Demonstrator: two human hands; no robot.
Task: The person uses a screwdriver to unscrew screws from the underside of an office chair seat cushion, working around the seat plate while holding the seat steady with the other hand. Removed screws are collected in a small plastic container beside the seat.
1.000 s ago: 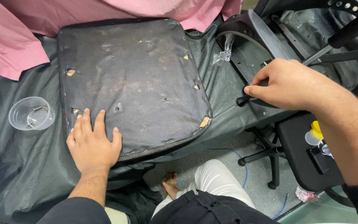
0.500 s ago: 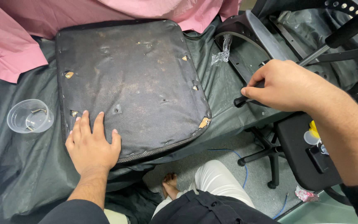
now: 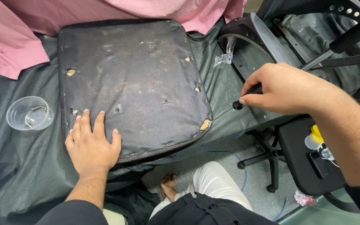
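On the dark cloth-covered table point(image 3: 17, 166), a black seat cushion point(image 3: 134, 83) is laid underside up, and its near left corner is pressed by the left hand point(image 3: 91, 143), held flat with fingers spread. To its right, a black-handled tool point(image 3: 246, 95) is gripped in the closed right hand point(image 3: 286, 88), its tip kept just beside the cushion's right edge. A clear plastic cup point(image 3: 29, 113) with screws is set well to the left.
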